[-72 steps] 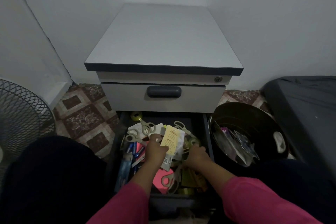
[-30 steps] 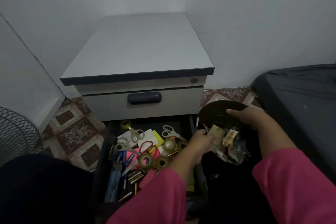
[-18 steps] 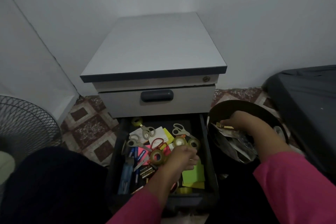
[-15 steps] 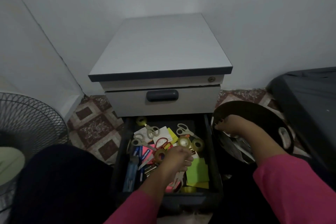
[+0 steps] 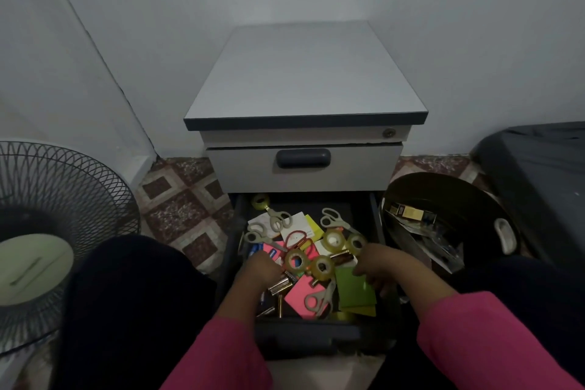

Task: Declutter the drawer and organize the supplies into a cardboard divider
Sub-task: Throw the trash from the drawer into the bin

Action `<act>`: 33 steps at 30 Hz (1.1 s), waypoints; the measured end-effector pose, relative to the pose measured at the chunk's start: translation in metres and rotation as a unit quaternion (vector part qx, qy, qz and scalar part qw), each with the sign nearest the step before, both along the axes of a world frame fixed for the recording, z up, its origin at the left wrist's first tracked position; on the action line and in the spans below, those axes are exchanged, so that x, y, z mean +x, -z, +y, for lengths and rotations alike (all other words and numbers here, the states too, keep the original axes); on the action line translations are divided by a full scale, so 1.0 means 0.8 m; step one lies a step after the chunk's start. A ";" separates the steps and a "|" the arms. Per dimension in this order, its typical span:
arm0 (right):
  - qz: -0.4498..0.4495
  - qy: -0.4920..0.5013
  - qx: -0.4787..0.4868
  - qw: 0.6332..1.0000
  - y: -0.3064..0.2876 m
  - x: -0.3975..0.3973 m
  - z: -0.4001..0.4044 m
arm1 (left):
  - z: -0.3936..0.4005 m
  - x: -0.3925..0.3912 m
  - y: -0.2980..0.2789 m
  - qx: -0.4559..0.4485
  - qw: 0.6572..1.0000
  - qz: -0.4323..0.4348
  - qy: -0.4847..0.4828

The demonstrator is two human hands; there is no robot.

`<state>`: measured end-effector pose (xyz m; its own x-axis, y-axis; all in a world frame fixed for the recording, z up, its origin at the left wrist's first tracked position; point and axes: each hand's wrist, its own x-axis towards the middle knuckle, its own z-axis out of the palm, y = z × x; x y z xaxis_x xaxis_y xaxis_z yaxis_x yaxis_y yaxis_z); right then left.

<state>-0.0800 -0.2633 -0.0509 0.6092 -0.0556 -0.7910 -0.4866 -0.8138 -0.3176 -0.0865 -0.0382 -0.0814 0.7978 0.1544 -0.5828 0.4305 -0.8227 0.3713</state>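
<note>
The bottom drawer (image 5: pixel 316 331) of the grey cabinet (image 5: pixel 304 73) is pulled out and full of loose supplies. Beige scissors (image 5: pixel 278 219) lie at the back and front, with tape rolls (image 5: pixel 334 239), batteries (image 5: pixel 280 285), a pink note pad (image 5: pixel 299 294) and a green sticky note pad (image 5: pixel 353 294). My left hand (image 5: pixel 259 269) is down in the left side over the batteries, fingers curled and hidden. My right hand (image 5: pixel 378 269) grips the green pad's upper right corner, thumb on top. No cardboard divider is in view.
A black bin (image 5: pixel 443 196) holding wrappers and a small box stands right of the drawer. A dark mattress (image 5: pixel 538 161) lies further right. A floor fan (image 5: pixel 47 215) stands at the left. My dark-clothed knees flank the drawer on the patterned tile floor.
My right hand has left the bin and come back into the drawer onto the green pad. My left hand has shifted left to the batteries. The packaging dropped earlier lies in the bin.
</note>
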 end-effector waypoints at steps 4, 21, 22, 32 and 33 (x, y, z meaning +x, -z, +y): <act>0.016 -0.067 -0.033 0.997 0.014 -0.014 0.014 | 0.007 -0.011 0.014 0.093 0.994 0.043 0.046; -0.026 -0.209 0.007 0.977 0.044 -0.027 0.037 | -0.011 -0.020 0.039 0.211 0.956 0.067 0.192; -0.025 -0.209 0.005 0.978 0.045 -0.027 0.037 | -0.011 -0.020 0.039 0.206 0.963 0.059 0.165; -0.039 -0.213 -0.003 0.976 0.055 -0.024 0.034 | -0.001 -0.020 0.047 0.180 0.983 0.018 -0.015; -0.043 -0.214 -0.001 0.976 0.056 -0.024 0.033 | -0.001 -0.019 0.046 0.192 0.981 -0.002 -0.010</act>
